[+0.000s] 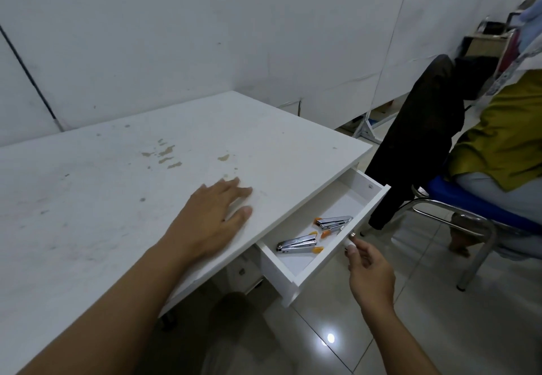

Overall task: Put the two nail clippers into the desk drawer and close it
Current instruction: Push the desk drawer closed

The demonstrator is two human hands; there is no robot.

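The white desk drawer [296, 266] stands pulled out at the desk's right front. Two silver nail clippers with orange parts lie inside: one [297, 243] near the drawer's middle, the other [333, 222] further back. My right hand [370, 273] is at the drawer front, its fingertips pinched on the small knob [352, 235]. My left hand [212, 219] rests flat on the desk top, fingers spread, holding nothing.
The white desk [117, 198] has stained patches and sits against white wall panels. To the right, a person [504, 145] sits on a blue metal-framed chair [457, 201] with a dark garment [422, 145] hanging close to the drawer's far end. Tiled floor lies below.
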